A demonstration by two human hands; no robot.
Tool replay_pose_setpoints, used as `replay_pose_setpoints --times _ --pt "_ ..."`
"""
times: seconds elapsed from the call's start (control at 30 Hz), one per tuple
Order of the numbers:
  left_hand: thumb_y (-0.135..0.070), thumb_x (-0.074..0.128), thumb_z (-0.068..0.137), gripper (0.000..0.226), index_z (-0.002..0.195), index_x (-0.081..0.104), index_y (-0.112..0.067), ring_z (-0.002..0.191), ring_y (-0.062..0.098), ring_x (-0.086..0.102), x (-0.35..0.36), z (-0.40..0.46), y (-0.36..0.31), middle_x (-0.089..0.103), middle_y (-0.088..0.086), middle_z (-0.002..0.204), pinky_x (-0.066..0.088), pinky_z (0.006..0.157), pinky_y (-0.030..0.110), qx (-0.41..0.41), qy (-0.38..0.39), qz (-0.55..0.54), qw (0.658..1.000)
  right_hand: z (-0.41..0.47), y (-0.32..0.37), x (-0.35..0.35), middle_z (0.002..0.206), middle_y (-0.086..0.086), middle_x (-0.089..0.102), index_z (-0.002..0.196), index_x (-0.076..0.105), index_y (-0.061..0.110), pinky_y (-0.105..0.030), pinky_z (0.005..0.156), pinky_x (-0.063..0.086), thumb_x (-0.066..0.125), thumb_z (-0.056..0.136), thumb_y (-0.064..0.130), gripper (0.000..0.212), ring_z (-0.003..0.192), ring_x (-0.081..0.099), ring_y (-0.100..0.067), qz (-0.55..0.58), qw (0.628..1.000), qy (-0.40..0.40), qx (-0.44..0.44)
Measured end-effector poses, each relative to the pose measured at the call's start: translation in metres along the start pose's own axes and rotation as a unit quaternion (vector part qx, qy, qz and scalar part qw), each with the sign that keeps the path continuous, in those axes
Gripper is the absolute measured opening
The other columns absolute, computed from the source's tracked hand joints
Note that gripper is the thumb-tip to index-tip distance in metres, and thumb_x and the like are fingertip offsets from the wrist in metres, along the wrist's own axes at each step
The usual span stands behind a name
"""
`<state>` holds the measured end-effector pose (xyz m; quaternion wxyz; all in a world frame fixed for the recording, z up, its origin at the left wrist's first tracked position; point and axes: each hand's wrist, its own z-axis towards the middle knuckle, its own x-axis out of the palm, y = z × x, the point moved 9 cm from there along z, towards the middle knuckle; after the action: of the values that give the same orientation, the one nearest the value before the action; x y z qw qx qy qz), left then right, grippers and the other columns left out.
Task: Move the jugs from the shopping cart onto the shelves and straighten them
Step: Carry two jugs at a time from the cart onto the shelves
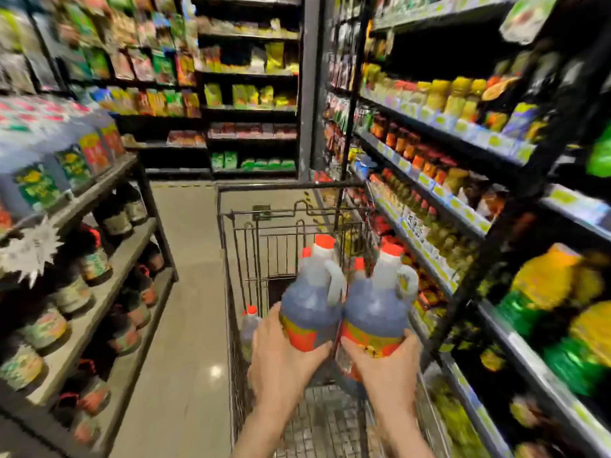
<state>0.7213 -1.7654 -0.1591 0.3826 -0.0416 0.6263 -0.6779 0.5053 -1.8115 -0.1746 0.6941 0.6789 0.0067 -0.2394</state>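
Two jugs of dark liquid with red caps sit side by side, touching, at lower centre of the frame above the shopping cart [238, 266]. The left jug [309, 304] is gripped round its labelled base by the left hand [284, 355]; the right jug [377, 309] is gripped the same way by the right hand [386, 368]. More red-capped jugs [249, 320] stand in the cart below. Shelves [109, 259] of dark bottles fill the left of the frame; a blurred rack [463, 223] of bottles fills the right.
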Motion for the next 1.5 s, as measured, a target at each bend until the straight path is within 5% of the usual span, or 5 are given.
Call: replay_pose_setpoints --times 0.23,0.6,0.73,1.13,1.5 --pt "-0.066 0.063 0.039 0.098 0.124 0.051 -0.02 0.116 0.022 0.052 -0.037 -0.074 -0.104 0.058 0.002 0.121 0.042 0.098 0.037 0.098 0.044 -0.035 0.994 -0.079 0.062 -0.13 0.12 -0.014 0.047 0.121 0.044 0.004 -0.038 0.085 0.045 0.09 0.053 0.027 0.085 0.109 0.053 -0.029 0.03 0.994 -0.099 -0.039" --pt "-0.062 0.072 0.044 0.101 0.131 0.045 -0.019 0.121 0.025 0.048 0.006 -0.225 -0.23 0.053 0.005 0.128 0.042 0.097 0.039 0.209 0.221 -0.128 0.944 -0.201 0.065 -0.345 0.108 -0.001 0.044 0.117 0.044 0.009 -0.033 0.079 0.044 0.089 0.055 0.028 0.079 0.094 0.049 -0.017 0.011 0.949 -0.313 -0.026" --pt "-0.046 0.083 0.056 0.094 0.135 0.039 -0.023 0.124 0.023 0.045 0.039 -0.312 -0.27 0.048 0.001 0.133 0.043 0.097 0.04 0.246 0.314 -0.152 0.904 -0.265 0.042 -0.43 0.111 -0.006 0.051 0.112 0.045 0.012 -0.037 0.078 0.049 0.09 0.053 0.03 0.076 0.096 0.057 -0.022 0.013 0.917 -0.399 -0.004" --pt "-0.066 0.065 0.036 0.102 0.125 0.046 -0.02 0.116 0.025 0.052 0.041 -0.668 -0.363 0.055 0.002 0.124 0.047 0.092 0.045 0.29 0.532 -0.263 0.75 -0.571 -0.006 -0.669 0.11 -0.007 0.051 0.109 0.042 0.012 -0.029 0.071 0.04 0.088 0.058 0.025 0.07 0.09 0.053 -0.021 -0.026 0.772 -0.631 0.075" --pt "-0.052 0.081 0.05 0.093 0.13 0.041 -0.028 0.117 0.023 0.052 -0.027 -0.966 -0.399 0.052 -0.002 0.129 0.047 0.093 0.046 0.297 0.699 -0.288 0.583 -0.838 -0.029 -0.787 0.111 -0.009 0.053 0.11 0.044 0.013 -0.037 0.076 0.049 0.089 0.055 0.028 0.072 0.093 0.058 -0.025 -0.063 0.614 -0.77 0.162"
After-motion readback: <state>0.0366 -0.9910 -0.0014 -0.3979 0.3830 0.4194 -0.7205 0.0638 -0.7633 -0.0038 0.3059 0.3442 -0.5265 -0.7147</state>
